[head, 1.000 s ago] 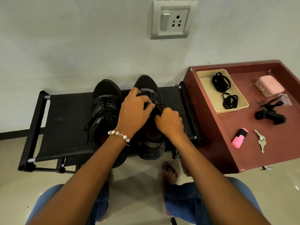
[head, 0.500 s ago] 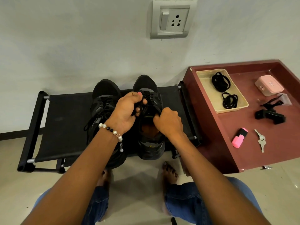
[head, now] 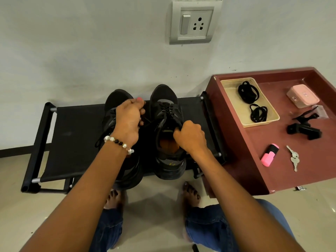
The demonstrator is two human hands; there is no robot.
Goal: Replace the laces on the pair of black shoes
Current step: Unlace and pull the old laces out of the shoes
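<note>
Two black shoes stand side by side on a black fabric bench (head: 76,135), toes to the wall. My right hand (head: 190,137) grips the collar of the right shoe (head: 168,108) at its right side. My left hand (head: 130,119) is raised over the gap between the shoes and pinches a black lace that runs from the right shoe's eyelets. The left shoe (head: 118,97) is mostly hidden under my left hand and forearm; its laces hang loose on the left. Two coiled black laces (head: 248,92) (head: 258,113) lie in a beige tray (head: 231,99).
A maroon table (head: 254,160) stands right of the bench, holding the tray, a pink box (head: 302,95), a black clip (head: 303,131), a pink highlighter (head: 270,154) and keys (head: 293,159). The wall with a socket plate (head: 195,21) is close behind. My bare feet rest on the floor below.
My left hand has lifted off the right shoe's tongue and moved left, drawing the lace out with it. The right hand has stayed on the shoe's collar.
</note>
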